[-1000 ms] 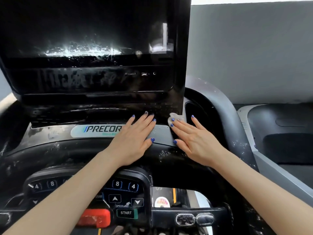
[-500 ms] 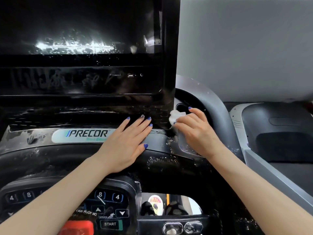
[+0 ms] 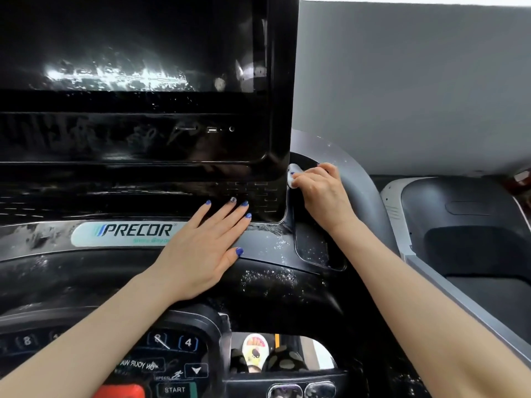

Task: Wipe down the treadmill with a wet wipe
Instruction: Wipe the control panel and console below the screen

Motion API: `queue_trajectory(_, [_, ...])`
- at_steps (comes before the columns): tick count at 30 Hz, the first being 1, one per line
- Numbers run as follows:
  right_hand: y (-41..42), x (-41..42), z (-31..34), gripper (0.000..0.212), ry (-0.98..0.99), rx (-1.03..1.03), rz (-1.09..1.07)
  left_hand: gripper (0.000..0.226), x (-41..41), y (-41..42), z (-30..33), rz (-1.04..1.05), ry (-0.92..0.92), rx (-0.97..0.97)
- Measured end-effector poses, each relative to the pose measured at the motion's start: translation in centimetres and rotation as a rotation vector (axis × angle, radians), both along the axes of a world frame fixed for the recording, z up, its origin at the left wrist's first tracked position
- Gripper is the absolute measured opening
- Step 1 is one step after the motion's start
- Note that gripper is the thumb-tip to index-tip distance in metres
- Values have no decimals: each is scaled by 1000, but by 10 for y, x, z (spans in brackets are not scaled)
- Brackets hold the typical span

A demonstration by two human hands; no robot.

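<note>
Nearest the camera, at the bottom edge, sits the treadmill's control panel [image 3: 172, 366], with a START button [image 3: 174, 389], a red stop button [image 3: 120, 391] beside it, and number keys above. Through a gap just right of the panel a slippered foot [image 3: 255, 351] shows on the belt below. Both bare forearms reach forward over the dark, curved handlebar [image 3: 273, 285], which is flecked with pale droplets. The left hand [image 3: 201, 251] lies flat on the console ledge with fingers straight and spread, its nails painted blue, holding nothing; its fingertips reach the vented base below the screen, and it covers the right end of the PRECOR label [image 3: 126, 232]. To its right, across a wet, speckled recess [image 3: 313, 245], the right hand [image 3: 321, 191] is raised to the lower right corner of the screen housing. Its grip is closed, fingers curled round a small bunched white wet wipe [image 3: 293, 176], of which only a bit shows past the fingertips; the wipe seems to touch the housing's side edge, though the contact is hard to make out. Farther back stands the big black screen [image 3: 138, 67], smeared and streaked with glare. Beyond, on the right, are a neighbouring machine's grey and black console [image 3: 459, 222] and a plain grey wall [image 3: 416, 81].
</note>
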State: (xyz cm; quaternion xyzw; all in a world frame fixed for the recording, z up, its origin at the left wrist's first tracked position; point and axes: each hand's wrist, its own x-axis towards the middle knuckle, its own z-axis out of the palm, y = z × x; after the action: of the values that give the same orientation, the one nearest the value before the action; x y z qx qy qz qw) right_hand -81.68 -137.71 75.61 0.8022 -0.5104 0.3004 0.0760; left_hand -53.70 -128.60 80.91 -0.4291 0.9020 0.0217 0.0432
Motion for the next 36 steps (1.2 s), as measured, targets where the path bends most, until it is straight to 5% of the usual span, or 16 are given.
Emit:
queue_trajectory(13, [67, 11, 6, 24, -103, 134, 119, 66, 1, 1, 2, 7, -10, 48])
queue_trajectory(22, [131, 25, 23, 25, -214, 239, 77, 90, 12, 26, 9, 84, 121, 207])
queue_trajectory(28, [163, 53, 33, 84, -152, 803, 1, 89, 15, 29, 11, 112, 92, 243])
queue_trajectory(36, [154, 69, 29, 79, -82, 813, -81, 91, 15, 30, 10, 112, 93, 232])
